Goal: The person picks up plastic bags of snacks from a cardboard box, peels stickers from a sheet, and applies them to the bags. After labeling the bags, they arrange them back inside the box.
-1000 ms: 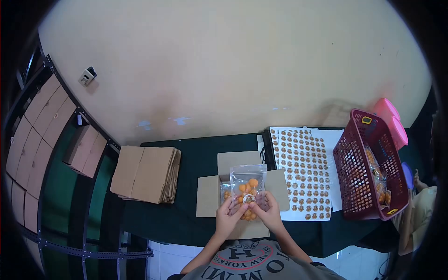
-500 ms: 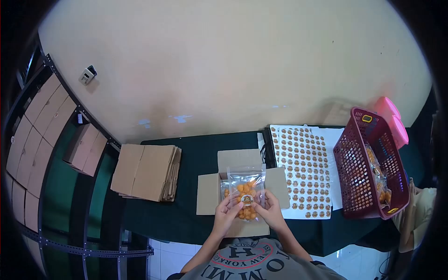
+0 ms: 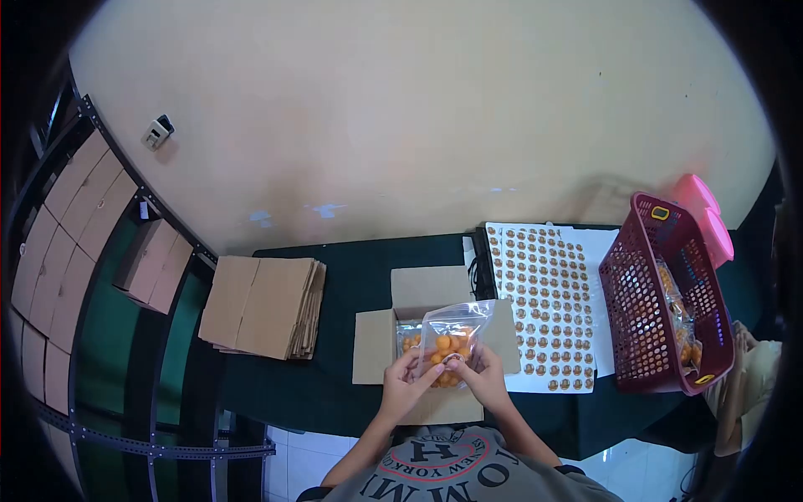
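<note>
My left hand (image 3: pixel 405 386) and my right hand (image 3: pixel 483 378) grip a clear zip-top bag (image 3: pixel 457 322) of round orange snacks from its two sides. Both thumbs press on a round sticker on the bag's front, which they partly cover. The bag tilts a little to the right. Right below it stands an open cardboard box (image 3: pixel 374 347) with its flaps folded out. Inside that box, left of the held bag, another bag of orange snacks (image 3: pixel 409 339) shows in part.
Flattened cardboard boxes (image 3: pixel 251 305) are stacked at the left. Sheets of round stickers (image 3: pixel 544 326) lie right of the box. Beyond them stands a maroon basket (image 3: pixel 644 322) with bagged snacks, beside a pink container (image 3: pixel 711 234). Another person's arm (image 3: pixel 729 410) is at the far right.
The bag has shifted slightly right and tipped, its top now leaning right. My thumbs have come closer together over the sticker, covering more of it.
</note>
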`<state>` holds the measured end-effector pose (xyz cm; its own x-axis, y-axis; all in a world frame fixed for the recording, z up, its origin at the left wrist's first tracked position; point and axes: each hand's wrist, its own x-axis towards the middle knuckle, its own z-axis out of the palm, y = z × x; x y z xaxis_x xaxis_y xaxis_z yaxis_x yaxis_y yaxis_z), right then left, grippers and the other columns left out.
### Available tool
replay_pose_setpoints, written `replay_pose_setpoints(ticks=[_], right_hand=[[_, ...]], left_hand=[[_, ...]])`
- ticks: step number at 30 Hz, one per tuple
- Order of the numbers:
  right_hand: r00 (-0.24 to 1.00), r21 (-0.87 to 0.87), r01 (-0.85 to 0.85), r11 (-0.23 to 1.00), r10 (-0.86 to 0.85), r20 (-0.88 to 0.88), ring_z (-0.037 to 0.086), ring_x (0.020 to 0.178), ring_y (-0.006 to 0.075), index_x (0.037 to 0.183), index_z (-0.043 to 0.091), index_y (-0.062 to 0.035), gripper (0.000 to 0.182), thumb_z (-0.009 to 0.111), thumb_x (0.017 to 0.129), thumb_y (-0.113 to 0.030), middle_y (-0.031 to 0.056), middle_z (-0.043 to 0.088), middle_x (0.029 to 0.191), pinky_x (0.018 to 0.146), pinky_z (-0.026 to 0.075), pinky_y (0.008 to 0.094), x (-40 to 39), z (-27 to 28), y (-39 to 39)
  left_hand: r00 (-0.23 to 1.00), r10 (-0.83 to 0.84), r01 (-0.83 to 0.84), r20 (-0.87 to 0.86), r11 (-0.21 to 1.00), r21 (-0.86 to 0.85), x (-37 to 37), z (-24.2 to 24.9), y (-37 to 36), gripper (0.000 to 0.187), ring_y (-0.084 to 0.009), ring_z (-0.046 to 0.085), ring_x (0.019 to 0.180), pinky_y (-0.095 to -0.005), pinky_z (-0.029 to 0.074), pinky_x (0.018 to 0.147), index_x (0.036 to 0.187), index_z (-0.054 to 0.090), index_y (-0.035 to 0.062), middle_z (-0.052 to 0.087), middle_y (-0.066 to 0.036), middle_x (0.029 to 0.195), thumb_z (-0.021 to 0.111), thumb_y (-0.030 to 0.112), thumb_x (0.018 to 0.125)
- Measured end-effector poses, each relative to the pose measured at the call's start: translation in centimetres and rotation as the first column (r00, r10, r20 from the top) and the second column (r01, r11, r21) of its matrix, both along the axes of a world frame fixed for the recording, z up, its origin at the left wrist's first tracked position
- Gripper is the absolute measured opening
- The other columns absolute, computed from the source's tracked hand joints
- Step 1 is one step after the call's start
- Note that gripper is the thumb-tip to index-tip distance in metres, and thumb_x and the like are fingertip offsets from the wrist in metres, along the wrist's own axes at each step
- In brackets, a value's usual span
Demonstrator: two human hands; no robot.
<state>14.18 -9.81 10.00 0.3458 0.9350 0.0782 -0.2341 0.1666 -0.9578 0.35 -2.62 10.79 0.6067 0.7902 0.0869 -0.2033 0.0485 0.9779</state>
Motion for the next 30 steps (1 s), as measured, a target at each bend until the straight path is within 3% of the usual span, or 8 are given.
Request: replay_pose_setpoints(ticks=[5, 7, 14, 16, 18, 22, 26, 30], right_hand=[[0.999, -0.007, 0.003, 1.0, -0.003, 0.042, 0.053, 0.085, 0.0086, 0.109, 0.047, 0.0032, 0.032, 0.058, 0.082, -0.009, 0.0044, 0.056, 0.094, 0.074, 0.044, 0.0234, 0.1, 1.0, 0.1], [1.0, -0.004, -0.006, 1.0, 0.006, -0.031, 0.053, 0.082, 0.008, 0.106, 0.049, 0.0028, 0.029, 0.059, 0.081, -0.01, 0.0038, 0.056, 0.092, 0.072, 0.044, 0.0228, 0.0, 1.0, 0.2], [0.999, -0.005, -0.03, 1.0, 0.03, -0.034, 0.054, 0.08, 0.0082, 0.102, 0.05, 0.0021, 0.026, 0.06, 0.081, -0.01, 0.0025, 0.057, 0.088, 0.072, 0.045, 0.0242, -0.3, -0.4, 0.2], [0.989, -0.061, -0.071, 0.996, 0.078, 0.126, 0.054, 0.08, 0.0089, 0.101, 0.05, 0.0016, 0.028, 0.062, 0.079, -0.01, 0.0036, 0.057, 0.088, 0.071, 0.045, 0.0248, -0.2, -1.2, 0.2], [0.987, -0.02, -0.025, 0.999, 0.028, 0.157, 0.054, 0.081, 0.0095, 0.101, 0.049, 0.0015, 0.029, 0.063, 0.078, -0.01, 0.0046, 0.057, 0.089, 0.072, 0.046, 0.025, -0.8, -0.3, 0.2], [0.984, 0.039, 0.126, 0.991, -0.13, 0.122, 0.055, 0.083, 0.0114, 0.102, 0.048, 0.0016, 0.033, 0.065, 0.077, -0.01, 0.0073, 0.057, 0.09, 0.073, 0.046, 0.0256, -1.7, -0.1, 0.6], [0.969, 0.038, 0.128, 0.991, -0.133, 0.206, 0.055, 0.084, 0.0115, 0.103, 0.047, 0.0015, 0.033, 0.064, 0.077, -0.01, 0.0077, 0.057, 0.09, 0.072, 0.046, 0.0258, -1.5, -0.6, 0.5], [0.981, 0.013, 0.081, 0.997, -0.082, 0.173, 0.054, 0.083, 0.0117, 0.103, 0.046, 0.0008, 0.035, 0.064, 0.077, -0.013, 0.0073, 0.057, 0.089, 0.071, 0.045, 0.0264, -0.8, -1.1, 0.4]], left_hand=[[0.999, -0.002, 0.004, 0.036, 0.998, -0.056, 0.1, 0.0, 0.2, 0.031, -0.0124, 0.056, 0.091, -0.0228, 0.045, 0.08, 0.107, 0.05, -0.0049, 0.056, -0.01, 0.099, 0.06, 0.002, 0.078], [0.999, 0.0, 0.003, 0.041, 0.997, -0.076, 0.2, -0.3, 0.1, 0.032, -0.0124, 0.056, 0.092, -0.0231, 0.045, 0.08, 0.107, 0.049, -0.005, 0.056, -0.01, 0.1, 0.06, 0.002, 0.078], [0.984, 0.136, -0.134, 0.111, 0.991, -0.028, 0.0, 1.0, 1.7, 0.023, -0.0099, 0.055, 0.084, -0.0232, 0.045, 0.073, 0.101, 0.052, -0.0011, 0.057, -0.006, 0.093, 0.059, 0.006, 0.08], [0.966, 0.203, -0.195, 0.157, 0.979, -0.062, -0.4, 1.7, 2.5, 0.021, -0.0094, 0.055, 0.082, -0.0224, 0.045, 0.071, 0.1, 0.053, -0.0007, 0.058, -0.006, 0.091, 0.058, 0.007, 0.081], [0.965, 0.26, -0.262, 0.045, 0.963, 0.059, -0.7, 1.6, 3.0, 0.018, -0.0092, 0.054, 0.081, -0.0196, 0.044, 0.07, 0.097, 0.054, -0.0021, 0.058, -0.005, 0.086, 0.057, 0.008, 0.083], [0.954, 0.279, -0.289, 0.106, 0.954, 0.085, 0.3, 1.9, 2.1, 0.012, -0.0078, 0.054, 0.073, -0.0209, 0.044, 0.066, 0.09, 0.058, -0.0013, 0.059, -0.005, 0.083, 0.057, 0.008, 0.082], [0.951, 0.3, -0.309, 0.077, 0.934, 0.177, 0.3, 1.8, 2.6, 0.011, -0.0071, 0.052, 0.073, -0.0197, 0.041, 0.066, 0.086, 0.058, -0.003, 0.056, -0.004, 0.081, 0.056, 0.007, 0.083], [0.937, 0.338, -0.347, 0.087, 0.927, 0.143, 0.3, 2.2, 2.9, 0.011, -0.0073, 0.051, 0.07, -0.0194, 0.04, 0.063, 0.084, 0.059, -0.0032, 0.055, -0.004, 0.079, 0.057, 0.008, 0.083]])
